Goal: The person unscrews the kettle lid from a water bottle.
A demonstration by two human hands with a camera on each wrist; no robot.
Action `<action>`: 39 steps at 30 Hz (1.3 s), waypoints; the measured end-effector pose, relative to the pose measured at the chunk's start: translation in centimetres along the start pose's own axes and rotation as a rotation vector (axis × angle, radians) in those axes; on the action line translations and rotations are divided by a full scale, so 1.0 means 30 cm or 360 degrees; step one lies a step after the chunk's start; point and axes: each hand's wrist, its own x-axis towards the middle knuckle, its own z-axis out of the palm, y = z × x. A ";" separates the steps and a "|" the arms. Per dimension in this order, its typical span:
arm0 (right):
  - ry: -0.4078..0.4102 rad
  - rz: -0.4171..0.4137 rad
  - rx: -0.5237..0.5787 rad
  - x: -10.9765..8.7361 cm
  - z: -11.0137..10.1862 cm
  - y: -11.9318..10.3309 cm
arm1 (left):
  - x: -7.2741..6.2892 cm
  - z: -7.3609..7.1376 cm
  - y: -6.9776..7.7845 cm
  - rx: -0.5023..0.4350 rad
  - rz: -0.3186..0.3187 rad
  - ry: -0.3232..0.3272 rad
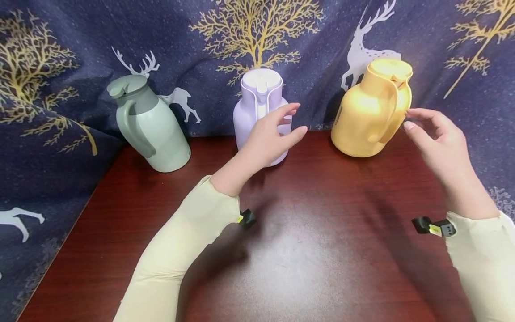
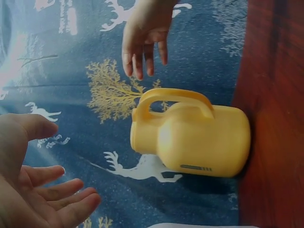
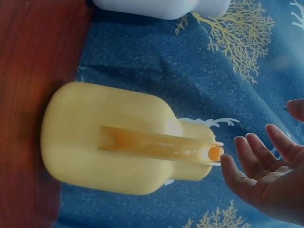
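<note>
A yellow thermos jug point(image 1: 358, 118) stands upright at the back right, its handle toward the right hand. My right hand point(image 1: 442, 143) hovers just beside that handle, fingers loosely bent and holding nothing. In the right wrist view, its fingertips point(image 3: 228, 164) come close to the top of the yellow jug's handle point(image 3: 156, 145). Over the front of a lilac thermos jug point(image 1: 245, 116) my left hand point(image 1: 269, 136) is raised, hiding part of it. The left wrist view shows the left hand point(image 2: 52, 185) with fingers spread and nothing in them.
A green thermos jug point(image 1: 161, 129) with a grey-green lid stands at the back left. All three jugs rest on a dark red wooden table point(image 1: 297, 250). Right behind them hangs a navy cloth point(image 1: 213, 103) printed with golden trees and white deer.
</note>
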 end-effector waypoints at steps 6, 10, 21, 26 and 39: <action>0.0022 0.0012 0.0009 0.032 -0.018 -0.022 | 0.061 0.010 0.023 -0.0013 0.0017 -0.0044; 0.0020 0.0034 0.0082 0.053 -0.026 -0.032 | 0.105 0.034 0.035 0.0021 0.0103 -0.0032; 0.0134 0.0046 0.0116 0.105 -0.041 -0.052 | 0.213 0.097 0.091 0.0057 0.0112 0.0023; 0.0168 0.0064 0.0110 0.138 -0.043 -0.044 | 0.264 0.093 0.103 -0.0017 0.0049 0.0009; 0.0213 0.0197 0.0118 0.268 -0.085 0.000 | 0.409 0.092 0.109 -0.0017 -0.0087 -0.0059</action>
